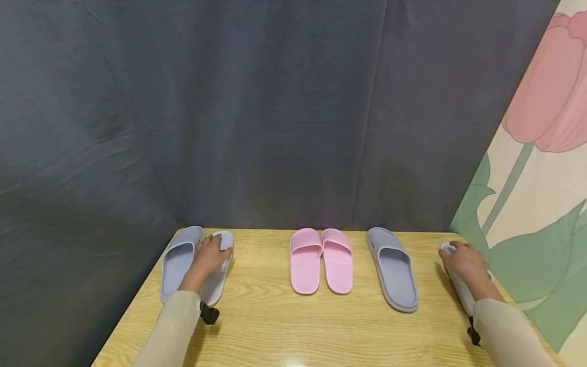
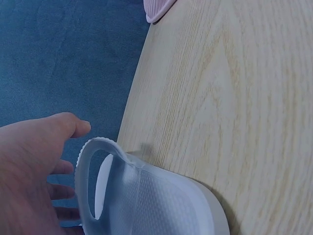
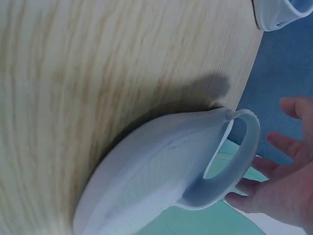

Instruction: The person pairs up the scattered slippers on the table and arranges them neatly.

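My left hand (image 1: 210,257) is over the strap of a pale grey slide slipper (image 1: 214,287) at the table's left end, thumb apart from the fingers. In the left wrist view that slipper's strap (image 2: 84,183) stands right beside the fingers. A darker grey slipper (image 1: 176,267) lies just left of it. At the right end, my right hand (image 1: 467,262) is over the toe of another pale slipper (image 1: 462,294), partly hiding it. The right wrist view has this slipper tilted on the wood, fingers spread beside its strap (image 3: 230,183).
A pair of pink slippers (image 1: 304,275) lies mid-table, toes toward the dark curtain (image 1: 284,127). Right of them is a single grey slipper (image 1: 398,278). The wooden table (image 1: 275,326) meets the curtain at its back edge; a tulip-painted wall (image 1: 532,214) borders the right.
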`<act>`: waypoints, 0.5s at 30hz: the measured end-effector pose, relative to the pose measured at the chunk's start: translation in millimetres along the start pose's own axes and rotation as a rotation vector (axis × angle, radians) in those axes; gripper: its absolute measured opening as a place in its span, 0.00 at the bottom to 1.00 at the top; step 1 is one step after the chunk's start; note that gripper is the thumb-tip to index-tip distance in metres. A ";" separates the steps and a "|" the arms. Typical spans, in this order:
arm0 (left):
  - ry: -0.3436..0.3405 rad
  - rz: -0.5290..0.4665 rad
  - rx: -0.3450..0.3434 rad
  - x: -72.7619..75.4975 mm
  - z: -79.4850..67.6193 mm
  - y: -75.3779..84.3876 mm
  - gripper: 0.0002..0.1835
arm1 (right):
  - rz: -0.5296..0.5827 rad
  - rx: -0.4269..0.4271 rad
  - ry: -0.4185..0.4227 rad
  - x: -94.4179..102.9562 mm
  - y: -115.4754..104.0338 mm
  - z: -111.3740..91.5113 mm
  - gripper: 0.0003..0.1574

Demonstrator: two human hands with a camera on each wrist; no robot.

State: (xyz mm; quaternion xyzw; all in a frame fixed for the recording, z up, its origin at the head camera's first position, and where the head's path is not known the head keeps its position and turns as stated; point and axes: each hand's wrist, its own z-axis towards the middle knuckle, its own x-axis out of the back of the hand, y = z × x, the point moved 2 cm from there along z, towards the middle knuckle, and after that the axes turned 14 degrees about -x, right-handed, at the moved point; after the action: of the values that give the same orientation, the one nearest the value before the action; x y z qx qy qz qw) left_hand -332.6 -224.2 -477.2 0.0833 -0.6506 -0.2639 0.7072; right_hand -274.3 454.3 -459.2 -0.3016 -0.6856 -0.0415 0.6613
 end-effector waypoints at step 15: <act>-0.034 -0.007 0.037 -1.1 7.4 -4.1 0.41 | -0.010 -0.016 0.000 -6.4 16.2 8.7 0.42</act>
State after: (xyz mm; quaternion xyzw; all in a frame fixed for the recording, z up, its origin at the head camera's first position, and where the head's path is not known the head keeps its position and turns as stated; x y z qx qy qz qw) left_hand -340.8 -225.5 -479.0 0.0940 -0.6669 -0.2557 0.6936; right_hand -274.7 469.2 -471.7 -0.3035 -0.6867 -0.0500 0.6587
